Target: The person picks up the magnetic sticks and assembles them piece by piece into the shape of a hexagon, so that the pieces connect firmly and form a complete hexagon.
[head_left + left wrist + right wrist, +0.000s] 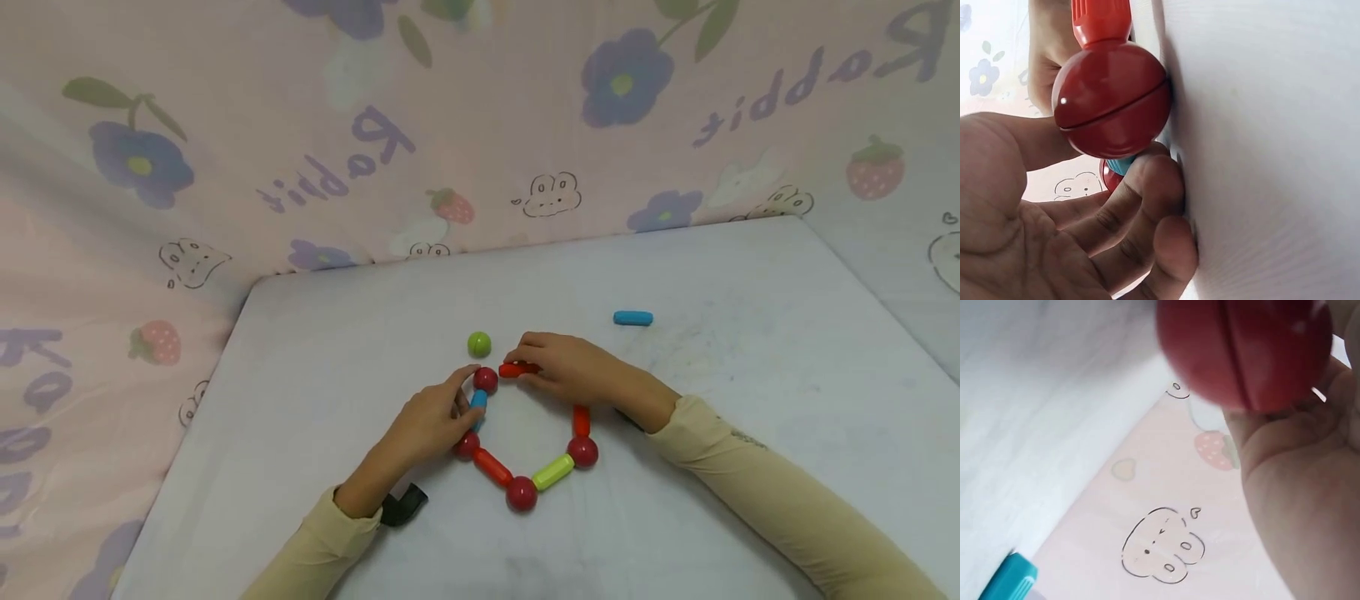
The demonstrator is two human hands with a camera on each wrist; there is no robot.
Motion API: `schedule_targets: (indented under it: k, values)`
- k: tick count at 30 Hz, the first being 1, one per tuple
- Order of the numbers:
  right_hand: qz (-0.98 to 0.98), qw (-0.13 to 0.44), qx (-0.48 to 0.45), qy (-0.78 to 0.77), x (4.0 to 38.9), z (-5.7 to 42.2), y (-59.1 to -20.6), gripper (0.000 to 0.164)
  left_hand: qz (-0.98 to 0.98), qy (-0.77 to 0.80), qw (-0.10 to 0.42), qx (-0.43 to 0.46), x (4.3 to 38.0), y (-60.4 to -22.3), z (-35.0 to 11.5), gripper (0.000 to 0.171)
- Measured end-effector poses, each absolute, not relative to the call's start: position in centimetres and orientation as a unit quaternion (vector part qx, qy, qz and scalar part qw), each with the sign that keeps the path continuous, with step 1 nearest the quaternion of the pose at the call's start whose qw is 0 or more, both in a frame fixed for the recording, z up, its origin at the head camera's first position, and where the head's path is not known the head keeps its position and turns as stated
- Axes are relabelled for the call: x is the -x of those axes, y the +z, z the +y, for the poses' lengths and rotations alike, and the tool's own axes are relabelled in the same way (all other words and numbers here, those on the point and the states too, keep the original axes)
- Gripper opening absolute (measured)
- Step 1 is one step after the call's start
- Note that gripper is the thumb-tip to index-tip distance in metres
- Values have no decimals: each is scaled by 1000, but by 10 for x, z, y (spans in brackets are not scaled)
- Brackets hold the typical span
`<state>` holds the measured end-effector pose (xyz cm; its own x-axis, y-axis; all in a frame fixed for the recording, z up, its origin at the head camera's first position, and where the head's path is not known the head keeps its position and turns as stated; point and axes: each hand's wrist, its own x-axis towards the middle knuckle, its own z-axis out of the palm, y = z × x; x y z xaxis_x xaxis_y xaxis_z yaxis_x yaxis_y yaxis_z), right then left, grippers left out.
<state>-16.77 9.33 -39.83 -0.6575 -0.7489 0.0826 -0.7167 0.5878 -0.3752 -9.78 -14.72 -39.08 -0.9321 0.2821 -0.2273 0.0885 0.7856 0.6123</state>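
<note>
On the white table lies a ring of magnetic-looking balls and sticks. My left hand [429,423] holds the blue stick [478,402] on the ring's left side, its index fingertip at the upper red ball [486,380]. Below the thumb sits another red ball [1113,100], with a red stick [492,467] running to the front red ball [522,494]. My right hand [573,367] pinches a red stick [512,370], whose free end points at the upper ball across a small gap. A red ball [1244,353] under the right palm shows only in the right wrist view.
A lime-green stick [553,472] and a red ball [582,452] form the ring's front right. A loose green ball [479,344] lies behind the hands. Farther right is a loose blue stick [633,318]. Patterned cloth [480,142] hangs behind the table.
</note>
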Motion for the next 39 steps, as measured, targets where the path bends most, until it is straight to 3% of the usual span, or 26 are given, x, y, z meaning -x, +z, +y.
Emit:
schedule_targets:
  k: [19, 29, 35, 39]
  values:
    - [893, 52, 407, -185, 163, 88, -397, 30, 935, 307, 152, -97, 103, -389, -148, 58]
    - [905, 50, 396, -148, 160, 89, -396, 36, 946, 289, 111, -95, 105, -386, -151, 25]
    - [912, 31, 394, -110, 152, 103, -395, 38, 943, 289, 109, -121, 101, -388, -150, 36]
    - [919, 41, 374, -119, 147, 118, -397, 38, 946, 278, 100, -132, 98, -389, -150, 33]
